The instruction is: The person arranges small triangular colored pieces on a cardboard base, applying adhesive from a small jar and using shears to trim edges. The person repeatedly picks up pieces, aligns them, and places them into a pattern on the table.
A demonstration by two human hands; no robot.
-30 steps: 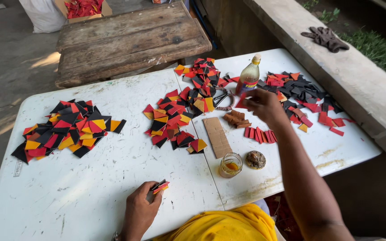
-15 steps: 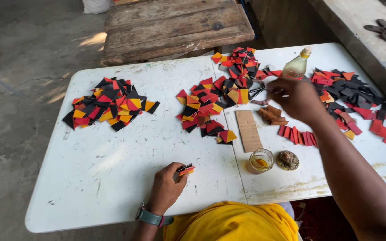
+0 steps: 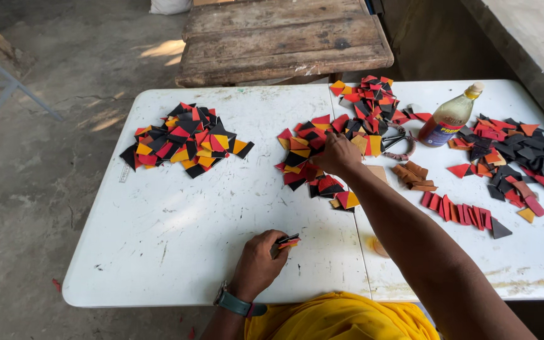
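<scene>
Outside, the left hand pinches small triangles near the white table's front edge; the right hand fingers the middle pile, grip unclear.

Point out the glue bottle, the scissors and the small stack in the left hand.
Glue bottle (image 3: 448,118), head view, on its clear body.
Scissors (image 3: 399,142), head view, on the handles by the bottle.
Small stack of pieces (image 3: 288,240), head view, on the end sticking out of the left hand (image 3: 258,264).
</scene>
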